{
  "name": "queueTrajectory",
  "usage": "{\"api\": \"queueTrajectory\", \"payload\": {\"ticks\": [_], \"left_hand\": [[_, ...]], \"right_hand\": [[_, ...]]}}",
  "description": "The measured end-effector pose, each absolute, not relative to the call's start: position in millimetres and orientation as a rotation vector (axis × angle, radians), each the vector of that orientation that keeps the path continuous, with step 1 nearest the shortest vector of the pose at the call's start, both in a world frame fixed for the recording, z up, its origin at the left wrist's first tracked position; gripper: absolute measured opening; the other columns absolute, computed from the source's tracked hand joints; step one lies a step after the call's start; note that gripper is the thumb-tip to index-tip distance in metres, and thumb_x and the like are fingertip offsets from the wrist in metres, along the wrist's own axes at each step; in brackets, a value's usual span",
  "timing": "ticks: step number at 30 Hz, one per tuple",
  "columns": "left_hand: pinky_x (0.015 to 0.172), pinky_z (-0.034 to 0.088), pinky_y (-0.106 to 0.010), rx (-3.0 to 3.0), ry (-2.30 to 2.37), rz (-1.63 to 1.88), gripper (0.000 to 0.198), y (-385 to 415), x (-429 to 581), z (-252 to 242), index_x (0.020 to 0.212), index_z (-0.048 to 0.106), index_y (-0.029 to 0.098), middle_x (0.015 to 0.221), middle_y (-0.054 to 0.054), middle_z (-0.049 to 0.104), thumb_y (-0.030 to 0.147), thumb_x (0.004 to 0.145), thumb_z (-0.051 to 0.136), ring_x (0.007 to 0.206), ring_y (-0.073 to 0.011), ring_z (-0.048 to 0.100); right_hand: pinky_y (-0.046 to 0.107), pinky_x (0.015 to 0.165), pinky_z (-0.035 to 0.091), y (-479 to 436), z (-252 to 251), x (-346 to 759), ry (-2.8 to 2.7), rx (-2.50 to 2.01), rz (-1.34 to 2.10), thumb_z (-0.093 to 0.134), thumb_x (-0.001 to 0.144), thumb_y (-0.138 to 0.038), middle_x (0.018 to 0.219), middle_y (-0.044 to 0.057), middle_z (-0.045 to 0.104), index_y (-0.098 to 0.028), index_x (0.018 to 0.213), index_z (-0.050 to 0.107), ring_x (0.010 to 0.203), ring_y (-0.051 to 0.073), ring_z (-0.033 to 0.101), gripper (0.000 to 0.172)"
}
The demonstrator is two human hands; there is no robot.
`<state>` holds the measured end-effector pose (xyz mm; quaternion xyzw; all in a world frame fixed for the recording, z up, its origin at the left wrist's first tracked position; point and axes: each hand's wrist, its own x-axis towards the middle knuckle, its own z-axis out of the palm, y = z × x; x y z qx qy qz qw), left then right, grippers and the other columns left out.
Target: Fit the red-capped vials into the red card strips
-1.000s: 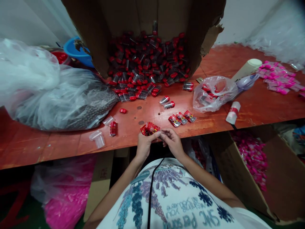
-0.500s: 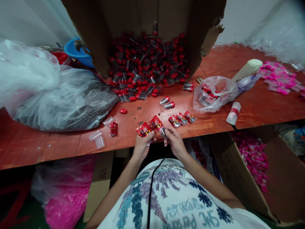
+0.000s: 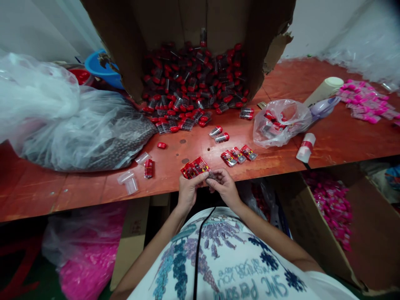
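Both my hands meet at the front edge of the red table (image 3: 78, 189). My left hand (image 3: 188, 189) pinches a small bunch of red printed packets (image 3: 195, 167) that fan out above its fingers. Beside it, my right hand (image 3: 224, 185) is closed too, its fingertips on the right end of the same bunch. Three more red packets (image 3: 238, 154) lie in a row just beyond my right hand. Two clear red-capped tubes (image 3: 219, 134) lie further back.
A torn cardboard box (image 3: 265, 37) spills several red-capped tubes (image 3: 190, 87) at the back. A big clear bag (image 3: 62, 121) fills the left; a small bag (image 3: 279, 121), a cream roll (image 3: 325, 88) and pink items (image 3: 365, 102) sit right. Clear caps (image 3: 128, 181) lie left.
Half a second ago my hands held the packets spread apart into two. Now they have come back together and the packets form one bunch again.
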<state>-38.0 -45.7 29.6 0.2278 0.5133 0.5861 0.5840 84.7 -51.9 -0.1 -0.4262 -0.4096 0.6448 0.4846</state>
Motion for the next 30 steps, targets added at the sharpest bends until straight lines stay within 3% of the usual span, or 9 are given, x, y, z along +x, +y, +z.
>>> {"api": "queueTrajectory", "payload": {"ticks": [8, 13, 17, 20, 23, 26, 30], "left_hand": [[0.041, 0.037, -0.019, 0.603, 1.181, 1.319, 0.021, -44.9, -38.8, 29.8, 0.071, 0.065, 0.014, 0.063, 0.002, 0.061, 0.022, 0.057, 0.079, 0.049, -0.0076, 0.049], [0.043, 0.038, -0.018, 0.554, 1.229, 1.349, 0.022, -43.4, -41.2, 27.4, 0.073, 0.066, 0.014, 0.064, 0.002, 0.063, 0.022, 0.057, 0.079, 0.051, -0.0081, 0.051], [0.051, 0.042, -0.019, 0.587, 1.250, 1.358, 0.022, -44.7, -37.8, 27.9, 0.073, 0.067, 0.014, 0.067, 0.002, 0.066, 0.018, 0.055, 0.080, 0.058, -0.0098, 0.056], [0.046, 0.038, -0.019, 0.626, 1.256, 1.303, 0.022, -46.4, -36.0, 26.9, 0.073, 0.068, 0.013, 0.065, 0.001, 0.065, 0.019, 0.055, 0.080, 0.053, -0.0088, 0.053], [0.041, 0.034, -0.019, 0.663, 1.217, 1.229, 0.024, -47.4, -37.1, 25.3, 0.074, 0.068, 0.013, 0.065, 0.000, 0.065, 0.020, 0.055, 0.080, 0.050, -0.0089, 0.051], [0.040, 0.033, -0.019, 0.645, 1.178, 1.204, 0.024, -47.2, -39.5, 24.6, 0.073, 0.068, 0.013, 0.063, -0.001, 0.064, 0.020, 0.054, 0.080, 0.050, -0.0096, 0.051], [0.039, 0.032, -0.019, 0.584, 1.216, 1.308, 0.022, -45.2, -42.7, 24.6, 0.071, 0.066, 0.014, 0.060, 0.002, 0.061, 0.022, 0.056, 0.080, 0.047, -0.0077, 0.048]], "right_hand": [[0.021, 0.051, 0.048, -49.6, 0.5, 88.8, -1.042, -1.116, 1.471, 0.065, 0.078, -0.036, 0.084, -0.001, 0.063, -0.022, 0.097, 0.056, 0.063, 0.011, 0.056, 0.025], [0.027, 0.071, 0.051, -47.7, -1.0, 92.4, -1.225, -1.094, 1.365, 0.063, 0.079, -0.030, 0.098, 0.001, 0.064, -0.024, 0.107, 0.058, 0.083, 0.015, 0.061, 0.028], [0.031, 0.080, 0.050, -52.0, -1.6, 93.1, -1.395, -1.166, 1.179, 0.062, 0.080, -0.028, 0.098, 0.002, 0.066, -0.025, 0.108, 0.060, 0.085, 0.017, 0.062, 0.029], [0.028, 0.068, 0.052, -52.5, -3.1, 93.1, -1.289, -1.152, 1.295, 0.063, 0.079, -0.030, 0.097, 0.002, 0.066, -0.026, 0.111, 0.056, 0.082, 0.017, 0.063, 0.033], [0.021, 0.049, 0.048, -49.3, -2.9, 93.7, -1.079, -1.070, 1.557, 0.065, 0.077, -0.031, 0.087, -0.001, 0.065, -0.027, 0.118, 0.050, 0.063, 0.012, 0.059, 0.043], [0.019, 0.045, 0.046, -46.0, 0.0, 95.2, -1.004, -1.029, 1.661, 0.067, 0.075, -0.030, 0.082, -0.003, 0.064, -0.028, 0.120, 0.048, 0.053, 0.008, 0.054, 0.049], [0.020, 0.047, 0.045, -44.7, 0.8, 97.2, -1.129, -1.058, 1.597, 0.066, 0.076, -0.032, 0.083, -0.002, 0.064, -0.029, 0.120, 0.051, 0.055, 0.009, 0.053, 0.046]]}}
